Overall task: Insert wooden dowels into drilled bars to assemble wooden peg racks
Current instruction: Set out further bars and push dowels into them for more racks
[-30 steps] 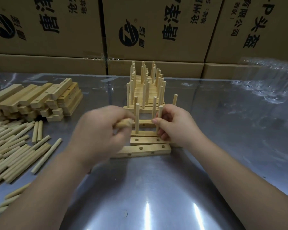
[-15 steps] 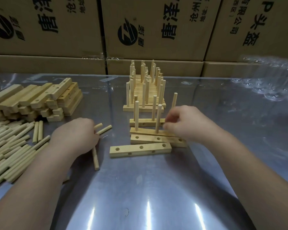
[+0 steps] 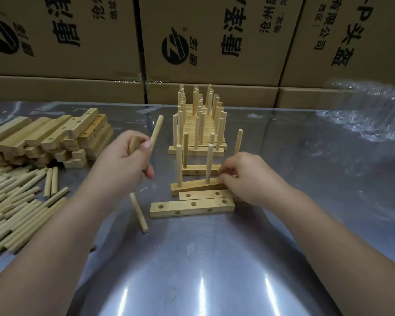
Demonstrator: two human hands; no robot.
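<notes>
Cartons of brown cardboard (image 3: 62, 42) stacked behind the worktop carry black print: a round striped logo, the large characters 唐泽, smaller 沧州, and on the rightmost carton 有限公司 and 头盔. Left hand (image 3: 123, 165) hovers above the shiny metal worktop (image 3: 214, 270), its grip closed round pale round wooden dowels (image 3: 156, 131). One long dowel slants up and right out of the fist, and the end of a second shows beside the thumb. Right hand (image 3: 244, 176) sits lower, its grip pinching the right end of a tilted pale wooden drilled bar (image 3: 192, 185), which bears two upright dowels and has that end raised. Behind it stands one bar with three upright dowels (image 3: 201, 171). In front lie two empty drilled bars (image 3: 192, 207); the nearer shows three top holes and two side holes. One loose dowel (image 3: 138, 212) lies on the worktop below the left hand. Farther back stands a row of finished peg racks (image 3: 198, 124), too crowded to count. At left are a stack of spare bars (image 3: 50, 137) and a heap of spare dowels (image 3: 9, 201).
</notes>
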